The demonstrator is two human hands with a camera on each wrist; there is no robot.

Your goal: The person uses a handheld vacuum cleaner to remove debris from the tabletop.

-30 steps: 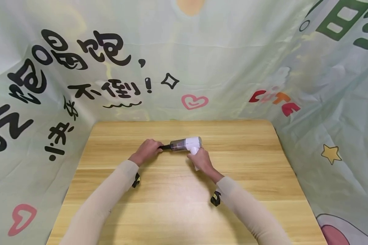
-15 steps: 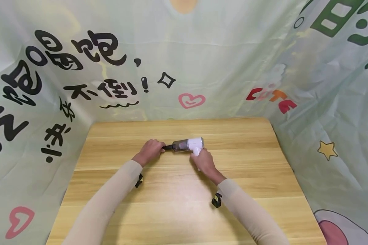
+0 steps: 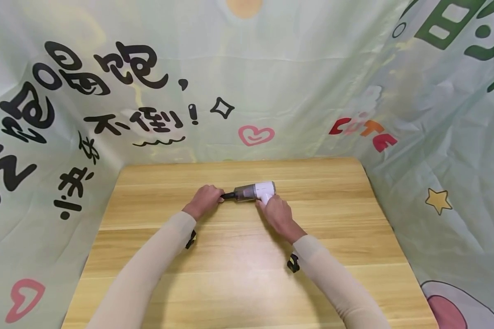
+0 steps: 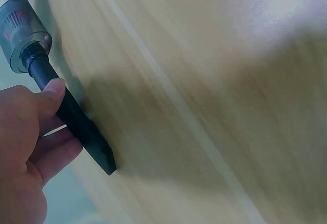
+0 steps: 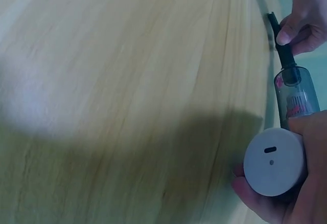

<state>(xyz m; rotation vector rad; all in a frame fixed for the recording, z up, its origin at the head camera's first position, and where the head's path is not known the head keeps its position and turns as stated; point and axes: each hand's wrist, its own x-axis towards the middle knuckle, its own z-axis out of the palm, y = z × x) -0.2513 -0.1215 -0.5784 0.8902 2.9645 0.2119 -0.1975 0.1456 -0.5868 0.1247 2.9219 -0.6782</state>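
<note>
A white handheld vacuum cleaner with a clear smoky dust cup is held over the far middle of the table. From the front of its cup juts a black crevice nozzle with a slanted tip. My left hand pinches that nozzle between thumb and fingers, as the left wrist view shows. The white handle is gripped by my right hand. In the right wrist view the round end of the handle, with a slot and a small hole, faces the camera. Nozzle and cup are joined.
The light wooden table spreads under both arms. Printed cloth hangs behind it and along both sides, close to the table's edges. A dark band sits at each wrist.
Both hands and the vacuum cleaner have shifted slightly to the right in the head view. The grips on nozzle and handle look the same. The head camera has turned a little.
</note>
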